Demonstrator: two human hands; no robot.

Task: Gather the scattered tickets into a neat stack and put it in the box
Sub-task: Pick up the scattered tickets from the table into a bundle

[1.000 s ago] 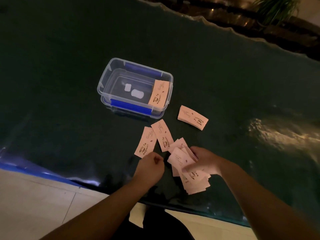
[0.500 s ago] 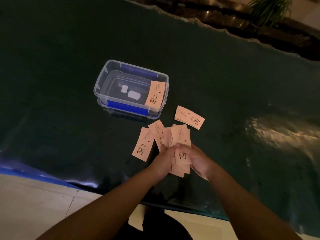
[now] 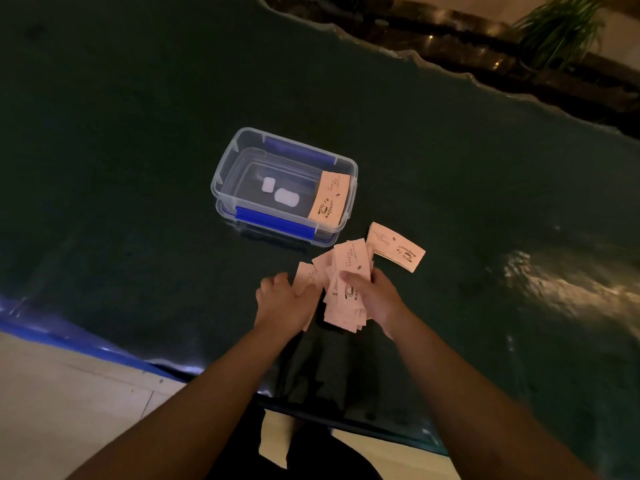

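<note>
Hands gathering pale pink paper tickets [image 3: 346,289] on dark bench [image 3: 138,202]: right hand [image 3: 375,296] gripping untidy bundle, left hand [image 3: 282,301] pressing loose ones; small stack [image 3: 396,246] waiting beside clear plastic box [image 3: 242,147], one ticket inside.

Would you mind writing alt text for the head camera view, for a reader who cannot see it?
Two bare hands gather pink tickets on a dark table: the right hand grips a ragged bundle of tickets while the left hand presses on loose ones beside it. Beyond sit a small separate stack and a clear lidless box with one ticket inside.
</note>
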